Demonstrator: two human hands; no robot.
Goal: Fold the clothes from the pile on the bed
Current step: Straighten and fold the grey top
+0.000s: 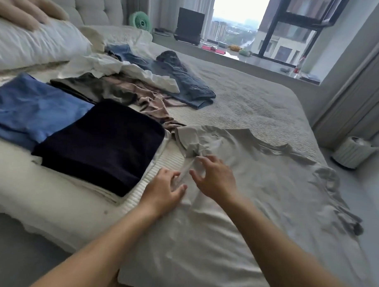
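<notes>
Head view. Beige shirt [236, 188]: spread flat on the bed [261, 96], nearest the person. Left hand [164, 190]: fingers loosely curved, resting on the shirt's edge, grasping nothing. Right hand [213, 178]: fingers bent over a fold near the sleeve; whether it pinches the cloth cannot be told. Folded navy piece [102, 144] and blue piece [33, 107]: left. Unfolded pile [143, 81]: behind. Pillow [33, 43]: far left.
</notes>
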